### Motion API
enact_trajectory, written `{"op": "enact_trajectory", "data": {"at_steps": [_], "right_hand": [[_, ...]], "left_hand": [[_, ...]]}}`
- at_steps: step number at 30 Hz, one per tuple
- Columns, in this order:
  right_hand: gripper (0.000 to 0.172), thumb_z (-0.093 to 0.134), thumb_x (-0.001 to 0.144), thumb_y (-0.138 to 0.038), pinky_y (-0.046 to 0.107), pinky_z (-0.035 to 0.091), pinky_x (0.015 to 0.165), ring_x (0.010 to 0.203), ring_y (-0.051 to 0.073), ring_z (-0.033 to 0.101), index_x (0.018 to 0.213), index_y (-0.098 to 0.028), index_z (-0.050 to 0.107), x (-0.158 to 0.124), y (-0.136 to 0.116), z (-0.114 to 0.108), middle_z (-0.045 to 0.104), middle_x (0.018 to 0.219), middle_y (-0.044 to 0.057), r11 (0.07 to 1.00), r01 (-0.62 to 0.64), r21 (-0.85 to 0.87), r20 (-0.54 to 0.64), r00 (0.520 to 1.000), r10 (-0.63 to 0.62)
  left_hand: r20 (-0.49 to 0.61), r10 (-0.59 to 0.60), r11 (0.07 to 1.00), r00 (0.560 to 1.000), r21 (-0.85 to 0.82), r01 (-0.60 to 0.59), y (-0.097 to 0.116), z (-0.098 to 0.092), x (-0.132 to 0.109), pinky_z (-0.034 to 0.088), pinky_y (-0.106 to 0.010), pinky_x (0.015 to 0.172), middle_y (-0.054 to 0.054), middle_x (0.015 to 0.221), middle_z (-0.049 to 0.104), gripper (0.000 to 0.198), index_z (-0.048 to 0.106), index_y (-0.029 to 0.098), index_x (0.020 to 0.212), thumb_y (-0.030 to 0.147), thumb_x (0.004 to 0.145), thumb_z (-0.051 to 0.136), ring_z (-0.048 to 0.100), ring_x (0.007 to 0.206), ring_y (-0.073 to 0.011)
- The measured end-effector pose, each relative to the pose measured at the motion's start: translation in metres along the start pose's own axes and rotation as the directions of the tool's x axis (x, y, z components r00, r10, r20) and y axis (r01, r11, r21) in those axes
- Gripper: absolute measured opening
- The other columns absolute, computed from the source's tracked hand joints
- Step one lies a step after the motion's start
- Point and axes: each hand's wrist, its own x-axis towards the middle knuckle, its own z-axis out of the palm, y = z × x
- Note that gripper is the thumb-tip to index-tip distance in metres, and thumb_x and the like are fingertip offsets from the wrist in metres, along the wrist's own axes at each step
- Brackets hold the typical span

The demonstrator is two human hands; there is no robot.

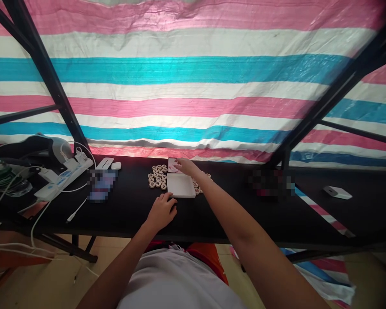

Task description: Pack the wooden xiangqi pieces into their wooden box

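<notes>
A shallow white box (181,186) lies on the black table in front of me. Round wooden Chinese chess pieces (158,176) sit in a group along its left side, and more chess pieces (197,187) show to its right, partly behind my right forearm. My left hand (162,210) rests at the box's near left corner, fingers apart and fingertips touching or very close to its edge. Beyond the box, my right hand (185,166) reaches over a small flat dark-edged item with a pinkish face (171,165). Its fingers look stretched out across that item, whose right part is hidden.
At left lie a power strip (62,178) with cables, a bottle (11,184), a phone (102,186) and a white earbud case (116,165). A blurred dark object (270,182) and a white adapter (337,192) are at right. Striped sheeting (186,98) hangs behind.
</notes>
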Motion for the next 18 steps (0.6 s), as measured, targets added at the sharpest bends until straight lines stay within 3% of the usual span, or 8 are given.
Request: {"op": "enact_trajectory", "data": {"at_steps": [4, 8, 10, 13, 16, 18], "right_hand": [[0.027, 0.048, 0.089, -0.027, 0.029, 0.044, 0.079, 0.090, 0.020, 0.060, 0.107, -0.014, 0.062, -0.029, 0.012, -0.016, 0.067, 0.096, 0.010, 0.965, -0.069, 0.253, -0.256, 0.957, 0.135], [0.023, 0.050, 0.086, -0.027, 0.031, 0.045, 0.081, 0.090, 0.020, 0.059, 0.101, -0.018, 0.065, -0.103, -0.004, -0.016, 0.065, 0.099, 0.008, 0.895, -0.007, 0.446, -0.393, 0.897, 0.202], [0.024, 0.049, 0.086, -0.029, 0.033, 0.046, 0.082, 0.096, 0.021, 0.058, 0.102, -0.021, 0.064, -0.146, -0.019, -0.004, 0.063, 0.104, 0.008, 0.865, -0.024, 0.502, -0.403, 0.878, 0.258], [0.024, 0.048, 0.085, -0.028, 0.035, 0.046, 0.084, 0.096, 0.021, 0.058, 0.103, -0.020, 0.062, -0.192, -0.037, 0.021, 0.062, 0.105, 0.009, 0.826, -0.066, 0.559, -0.327, 0.899, 0.293], [0.023, 0.048, 0.083, -0.026, 0.034, 0.045, 0.083, 0.092, 0.021, 0.057, 0.101, -0.020, 0.060, -0.204, -0.044, 0.037, 0.060, 0.102, 0.009, 0.823, -0.084, 0.562, -0.294, 0.909, 0.294], [0.015, 0.049, 0.080, -0.025, 0.030, 0.044, 0.072, 0.077, 0.018, 0.056, 0.089, -0.019, 0.058, -0.202, -0.043, 0.041, 0.059, 0.088, 0.005, 0.823, -0.131, 0.552, -0.313, 0.883, 0.351]], "left_hand": [[-0.012, 0.002, 1.000, 1.000, 0.003, -0.002, 0.001, 0.000, 0.000, 0.045, -0.039, 0.088, -0.008, 0.122, 0.055, 0.022, 0.065, 0.021, 0.102, 0.021, 0.085, 0.051, 0.052, 0.107, -0.0238], [-0.013, -0.010, 1.000, 1.000, 0.005, 0.010, 0.000, 0.002, 0.000, 0.045, -0.040, 0.090, -0.008, 0.124, 0.055, 0.024, 0.065, 0.021, 0.103, 0.020, 0.085, 0.050, 0.052, 0.110, -0.0244], [-0.014, -0.011, 1.000, 1.000, -0.010, 0.011, -0.001, 0.003, 0.001, 0.044, -0.040, 0.091, -0.008, 0.125, 0.055, 0.024, 0.065, 0.021, 0.103, 0.018, 0.085, 0.049, 0.052, 0.112, -0.0241], [-0.022, -0.025, 0.999, 0.999, -0.032, 0.025, 0.000, 0.003, 0.001, 0.044, -0.039, 0.091, -0.009, 0.128, 0.053, 0.027, 0.064, 0.021, 0.104, 0.015, 0.085, 0.046, 0.053, 0.112, -0.0239], [-0.073, -0.052, 0.994, 0.996, -0.097, 0.045, 0.004, -0.001, 0.000, 0.044, -0.037, 0.090, -0.011, 0.129, 0.050, 0.027, 0.062, 0.020, 0.106, 0.015, 0.084, 0.047, 0.055, 0.106, -0.0224], [-0.116, -0.082, 0.976, 0.990, -0.210, 0.056, 0.006, -0.005, -0.003, 0.044, -0.033, 0.087, -0.010, 0.117, 0.055, 0.023, 0.061, 0.019, 0.101, 0.015, 0.082, 0.047, 0.056, 0.098, -0.0194]]}}
